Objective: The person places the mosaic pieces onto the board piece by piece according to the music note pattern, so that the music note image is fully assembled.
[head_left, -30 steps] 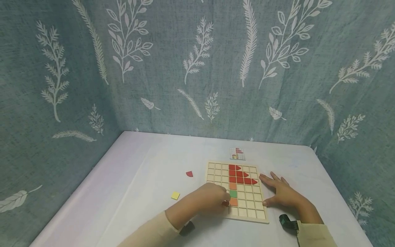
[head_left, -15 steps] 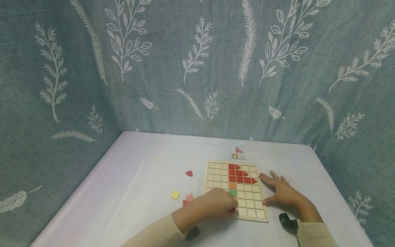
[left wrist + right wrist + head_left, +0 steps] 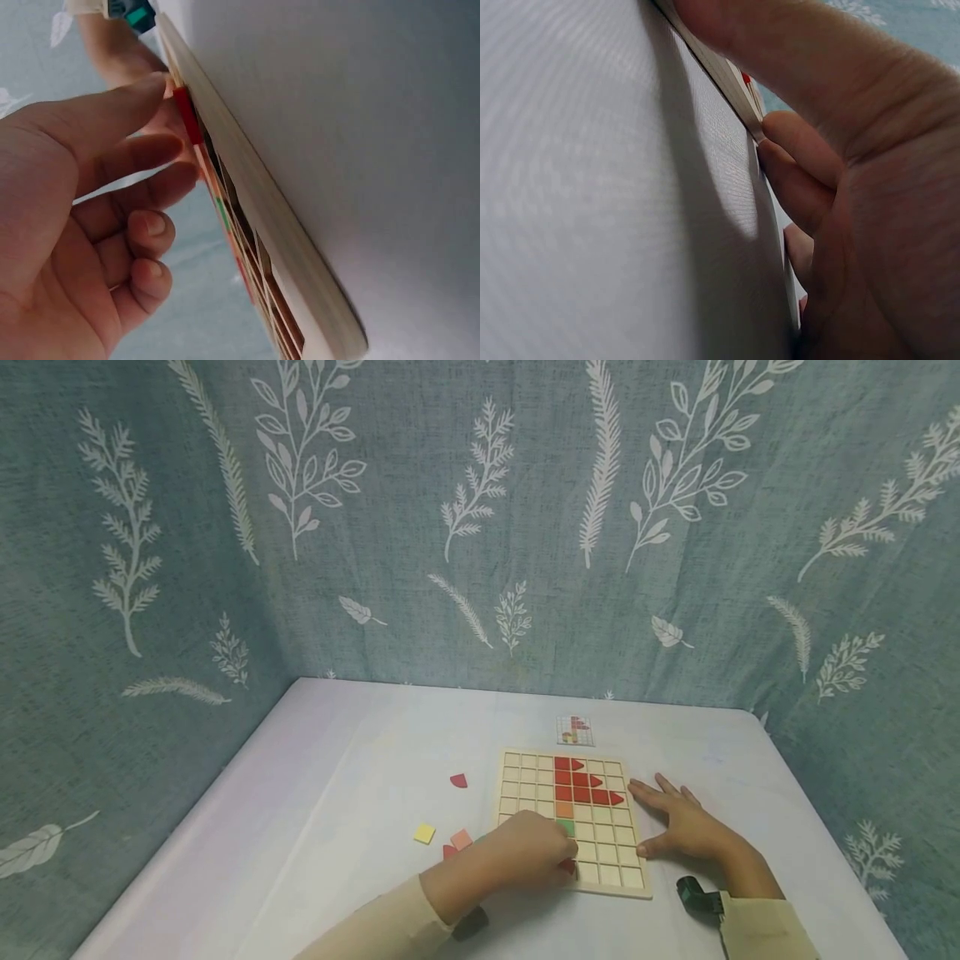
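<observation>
A pale wooden grid board [image 3: 611, 853] lies on the table, with red tiles [image 3: 582, 795], an orange tile [image 3: 564, 810] and a green tile [image 3: 566, 827] set in its cells. My left hand [image 3: 528, 850] is over the board's near left part. Its thumb and fingertips pinch a red tile [image 3: 187, 116] at the near edge, tilted in the left wrist view. The ring and little fingers are curled there. At the board's right side, my right hand [image 3: 690, 827] lies spread, its thumb and a fingertip against the edge. The left hand covers several cells.
Left of the board lie a red quarter-round tile [image 3: 459, 781], a yellow tile [image 3: 424, 833], a pink tile [image 3: 461, 840] and a partly covered red tile [image 3: 449, 852]. A small pattern card [image 3: 575, 731] is behind the board. Leaf-patterned cloth [image 3: 405, 527] encloses the table.
My left hand has moved right along the board's near side with the red tile, then stayed almost in place. Pink and red loose tiles came into sight behind it. The right hand stays put.
</observation>
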Motion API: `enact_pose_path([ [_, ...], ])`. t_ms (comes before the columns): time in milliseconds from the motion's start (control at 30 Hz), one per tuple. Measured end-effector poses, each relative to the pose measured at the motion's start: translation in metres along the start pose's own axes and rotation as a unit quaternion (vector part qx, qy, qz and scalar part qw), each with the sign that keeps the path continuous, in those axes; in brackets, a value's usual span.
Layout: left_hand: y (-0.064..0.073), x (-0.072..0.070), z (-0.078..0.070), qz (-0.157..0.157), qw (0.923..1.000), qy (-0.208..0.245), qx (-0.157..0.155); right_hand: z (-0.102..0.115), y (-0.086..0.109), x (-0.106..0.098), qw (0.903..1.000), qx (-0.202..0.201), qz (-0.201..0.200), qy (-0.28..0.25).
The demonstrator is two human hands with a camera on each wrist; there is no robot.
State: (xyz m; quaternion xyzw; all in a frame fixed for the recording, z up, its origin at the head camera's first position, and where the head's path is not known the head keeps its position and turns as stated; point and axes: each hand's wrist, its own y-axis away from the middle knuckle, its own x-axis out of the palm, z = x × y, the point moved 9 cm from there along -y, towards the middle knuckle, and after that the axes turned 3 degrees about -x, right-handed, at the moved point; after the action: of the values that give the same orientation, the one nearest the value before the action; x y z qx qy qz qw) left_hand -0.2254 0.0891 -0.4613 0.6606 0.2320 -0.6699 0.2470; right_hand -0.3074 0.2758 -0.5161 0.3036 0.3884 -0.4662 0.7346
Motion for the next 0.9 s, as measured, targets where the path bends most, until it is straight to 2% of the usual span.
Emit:
enact_pose_path([
  [167,0.0014,0.0003,0.0021,0.004,0.9999,0.013,0.004,0.0006,0.0006,-0.0014,1.0000,0.002,-0.001,-0.003],
  [400,-0.0002,0.0010,0.0019,0.011,0.9999,0.005,0.002,0.0017,0.0007,-0.0026,1.0000,-0.002,-0.001,-0.006],
  [700,-0.0075,0.0003,-0.0047,0.004,0.9992,0.019,0.035,-0.0030,-0.0007,-0.0020,0.9999,0.010,-0.005,-0.013],
  [900,-0.0067,-0.0009,-0.0046,0.015,0.9991,0.025,0.030,-0.0028,-0.0001,-0.0003,0.9998,0.017,-0.002,-0.007],
])
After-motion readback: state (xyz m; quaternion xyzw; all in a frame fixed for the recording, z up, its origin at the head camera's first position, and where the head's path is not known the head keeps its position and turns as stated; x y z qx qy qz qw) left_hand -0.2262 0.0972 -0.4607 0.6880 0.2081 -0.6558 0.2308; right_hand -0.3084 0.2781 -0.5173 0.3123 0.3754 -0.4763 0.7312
